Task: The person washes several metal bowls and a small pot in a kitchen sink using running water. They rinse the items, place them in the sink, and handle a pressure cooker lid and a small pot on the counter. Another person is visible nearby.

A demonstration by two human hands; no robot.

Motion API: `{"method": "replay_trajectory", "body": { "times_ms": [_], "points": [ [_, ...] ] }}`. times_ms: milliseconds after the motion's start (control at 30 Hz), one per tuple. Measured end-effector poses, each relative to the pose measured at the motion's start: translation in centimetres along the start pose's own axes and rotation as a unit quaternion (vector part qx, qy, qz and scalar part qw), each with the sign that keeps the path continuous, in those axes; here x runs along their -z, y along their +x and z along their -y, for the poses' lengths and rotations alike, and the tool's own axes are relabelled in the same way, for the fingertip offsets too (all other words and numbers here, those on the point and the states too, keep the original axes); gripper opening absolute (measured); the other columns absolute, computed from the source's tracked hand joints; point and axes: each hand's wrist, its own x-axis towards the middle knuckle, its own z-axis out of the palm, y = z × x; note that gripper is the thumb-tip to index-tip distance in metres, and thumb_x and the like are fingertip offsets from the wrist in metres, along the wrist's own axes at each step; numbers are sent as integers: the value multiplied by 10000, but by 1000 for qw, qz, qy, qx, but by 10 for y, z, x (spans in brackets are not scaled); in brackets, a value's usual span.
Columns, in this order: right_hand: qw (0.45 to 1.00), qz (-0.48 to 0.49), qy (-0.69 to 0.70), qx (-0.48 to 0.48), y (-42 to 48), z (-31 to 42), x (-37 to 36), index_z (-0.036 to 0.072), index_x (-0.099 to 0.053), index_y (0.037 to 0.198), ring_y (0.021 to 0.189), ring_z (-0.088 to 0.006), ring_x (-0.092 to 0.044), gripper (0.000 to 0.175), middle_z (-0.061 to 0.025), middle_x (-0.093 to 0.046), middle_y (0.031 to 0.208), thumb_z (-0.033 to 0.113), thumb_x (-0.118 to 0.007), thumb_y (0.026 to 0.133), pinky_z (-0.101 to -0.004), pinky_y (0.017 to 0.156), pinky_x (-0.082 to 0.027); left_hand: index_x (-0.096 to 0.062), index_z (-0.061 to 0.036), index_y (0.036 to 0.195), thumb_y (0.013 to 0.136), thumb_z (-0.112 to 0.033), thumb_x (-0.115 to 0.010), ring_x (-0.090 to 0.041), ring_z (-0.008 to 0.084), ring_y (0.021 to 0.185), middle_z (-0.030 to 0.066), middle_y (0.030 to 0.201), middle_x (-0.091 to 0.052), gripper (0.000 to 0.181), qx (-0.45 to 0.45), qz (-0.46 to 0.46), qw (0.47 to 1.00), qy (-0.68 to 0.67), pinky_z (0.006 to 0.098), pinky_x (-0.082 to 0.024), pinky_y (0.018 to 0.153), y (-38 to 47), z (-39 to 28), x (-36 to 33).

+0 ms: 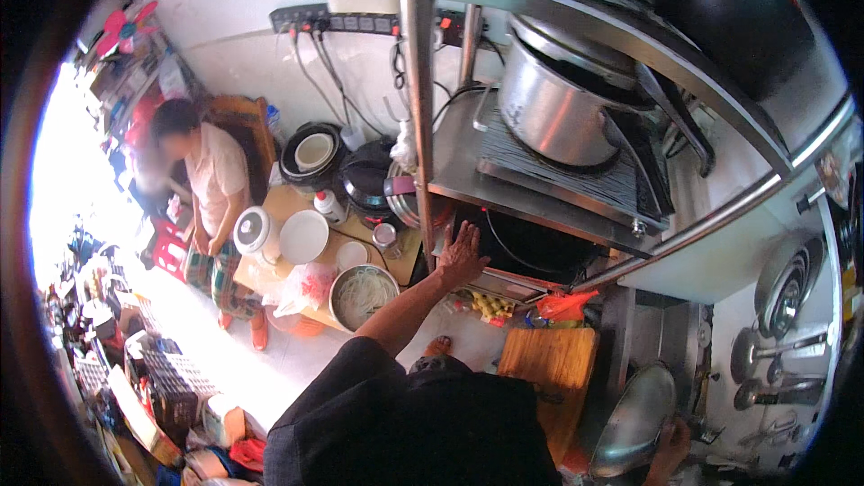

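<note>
My left hand (462, 256), fingers spread and holding nothing, is at the front left of a black cooktop (526, 243) with a small red light; whether it touches the surface cannot be told. My right hand (670, 444) grips the rim of a large, tilted metal pan (638, 418) at lower right, beside a steel sink (658, 331). A wooden cutting board (550, 364) lies between my body and the pan. On the wooden table (408, 253) at left stand a metal bowl of pale noodle-like strands (364, 293), a white plate (304, 236) and a white lidded appliance (255, 231).
A steel rack post (420, 115) rises beside my left hand. Above the cooktop, a shelf holds a large pressure cooker (560, 101). Another person (216, 175) sits beyond the table. Ladles (749, 354) hang at right. Crates (169, 378) and clutter lie at lower left.
</note>
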Motion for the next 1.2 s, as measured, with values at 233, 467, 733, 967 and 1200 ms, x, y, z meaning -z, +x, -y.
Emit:
{"method": "replay_trajectory", "body": {
  "times_ms": [233,467,733,967,1200],
  "points": [
    [988,8,-143,65,24,-17,5,-21,-633,1232,1079,-280,-594,381,-172,-635,1226,277,-617,996,-415,979,-466,-283,18,1548,965,-529,-480,-116,309,1552,154,1644,-249,824,17,34,999,-13,630,-24,1211,11,4,1],
    [998,4,-52,-16,19,7,12,27,-625,1285,1176,-294,-544,396,-172,-624,1244,293,-623,992,-406,1069,-387,-277,-25,1564,945,-536,-516,-117,304,1552,139,1650,-244,838,6,24,1000,-5,638,-58,1202,16,9,7],
    [998,2,53,27,27,-16,1,17,-669,1193,999,-226,-614,338,-104,-673,1070,225,-716,931,-373,910,-488,-473,-60,1416,864,-386,-702,-301,453,1424,197,1509,-385,681,-28,-147,988,-28,634,-249,1140,25,4,26],
    [982,-142,96,73,14,-34,-10,-29,-668,1097,969,-172,-592,306,-72,-667,1041,187,-746,894,-337,875,-490,-283,26,1519,889,-265,-702,-210,461,1486,291,1587,-246,811,-33,-45,992,-110,548,-179,1217,11,9,11],
    [998,-60,19,15,35,-83,-4,-43,-651,1105,897,-180,-572,265,-82,-640,996,116,-698,898,-339,812,-478,-258,31,1545,947,-502,-558,-153,343,1538,170,1616,-297,855,-25,-10,1000,-2,586,-161,1211,26,12,4]
  ]
}}
